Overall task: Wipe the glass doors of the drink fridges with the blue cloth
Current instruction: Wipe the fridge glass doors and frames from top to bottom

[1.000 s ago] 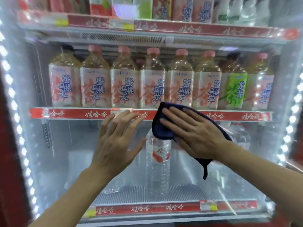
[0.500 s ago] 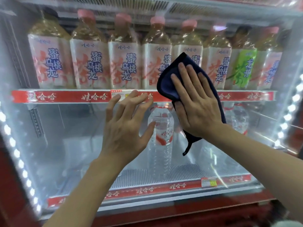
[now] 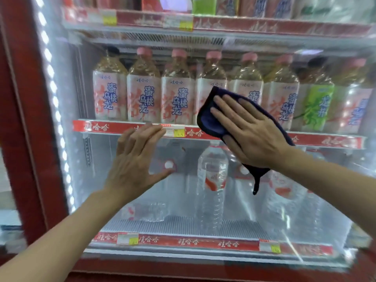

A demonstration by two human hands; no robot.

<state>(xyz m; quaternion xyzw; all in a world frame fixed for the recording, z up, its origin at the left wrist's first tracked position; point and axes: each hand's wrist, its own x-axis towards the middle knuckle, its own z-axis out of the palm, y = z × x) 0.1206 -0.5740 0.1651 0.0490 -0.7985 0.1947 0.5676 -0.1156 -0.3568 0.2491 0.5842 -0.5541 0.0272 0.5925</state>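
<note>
Right hand flat, fingers straight, pressing blue cloth on glass door, left hand spread flat beside it, tea bottles behind.

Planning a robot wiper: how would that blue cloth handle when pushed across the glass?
Probably floppy: the blue cloth folds at its edge and a tail dangles below the right hand. Likely light, since flat fingers alone pin it to the glass door.
</note>
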